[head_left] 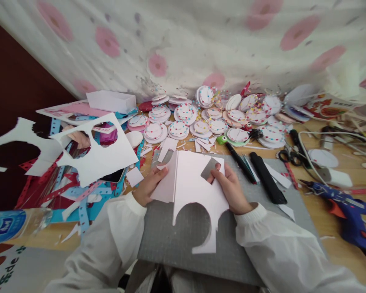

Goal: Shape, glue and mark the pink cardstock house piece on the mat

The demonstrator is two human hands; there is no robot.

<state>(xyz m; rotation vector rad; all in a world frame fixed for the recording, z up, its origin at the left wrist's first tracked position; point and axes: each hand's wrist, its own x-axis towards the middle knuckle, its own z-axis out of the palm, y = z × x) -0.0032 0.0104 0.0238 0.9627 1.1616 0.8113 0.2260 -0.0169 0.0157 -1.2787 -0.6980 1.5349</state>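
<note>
A white foam sheet [191, 179] with a round cut-out and a small rectangular hole is held above the grey cutting mat [158, 232]. My right hand [232, 187] grips its right side, with the thumb on top by the rectangular hole. On the other side, my left hand [149, 185] is closed on a white folded flap or second piece [166, 183] that meets the sheet along an upright edge. Whether the two are joined cannot be made out. Behind the hands lie narrow white offcuts [167, 148].
Several layered white discs with coloured beads [178, 129] line the back. Cut sheets [110, 150] and scraps pile up at left, near a bottle [15, 224]. At right are a black cutter [266, 177], scissors [289, 156] and a blue glue gun [347, 211].
</note>
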